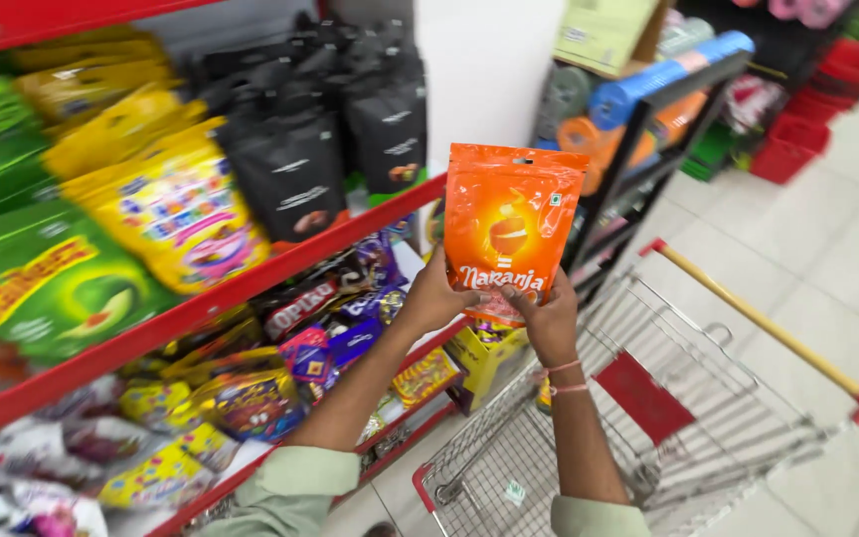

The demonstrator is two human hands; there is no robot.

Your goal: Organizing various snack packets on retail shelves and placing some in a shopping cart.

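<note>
I hold an orange sweet pouch (511, 224) upright in front of me with both hands. My left hand (436, 295) grips its lower left corner and my right hand (550, 319) grips its lower right corner. The pouch hangs above the near end of a wire shopping trolley (668, 438), beside the red shelf rack (201, 308). Thin bands circle my right wrist.
Red shelves on the left carry green, yellow and black bags and small purple and yellow sweet packs (340, 328). A yellow box (484, 360) stands at the shelf end. A dark rack with rolled mats (648, 85) and red baskets (797, 139) lies behind the trolley on a tiled floor.
</note>
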